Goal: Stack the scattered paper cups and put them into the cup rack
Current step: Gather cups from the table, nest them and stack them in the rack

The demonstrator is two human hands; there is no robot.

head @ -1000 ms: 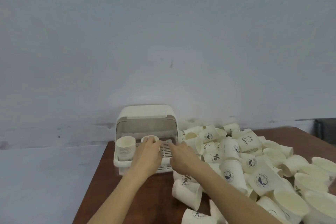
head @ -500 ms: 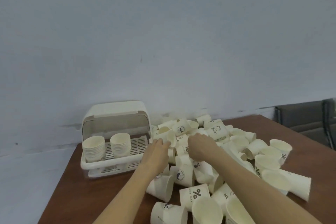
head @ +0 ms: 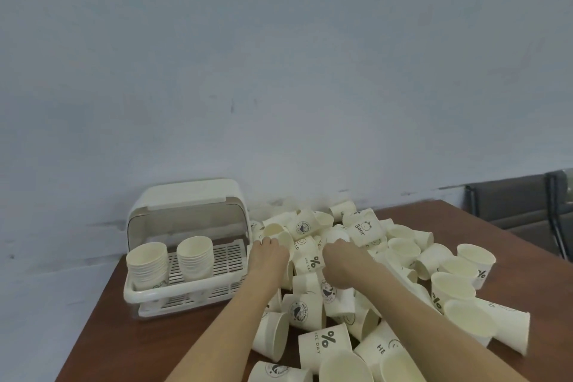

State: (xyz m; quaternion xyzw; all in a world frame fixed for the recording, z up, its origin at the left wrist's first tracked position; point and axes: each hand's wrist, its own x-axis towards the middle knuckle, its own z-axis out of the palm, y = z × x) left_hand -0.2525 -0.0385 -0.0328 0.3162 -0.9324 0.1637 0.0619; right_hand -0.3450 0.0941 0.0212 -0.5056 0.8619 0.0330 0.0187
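paper cups lay heaped on table, right of cup rack; two stacks already stood inside rack. left hand rested on cup at pile's near edge, fingers curled over rim; grip not fully visible. right hand reached into pile, fingers hidden: state could not be told. cups judged light, thin-walled, crushable. recommended hold: light pinch at rolled rim, nest mouth-up.
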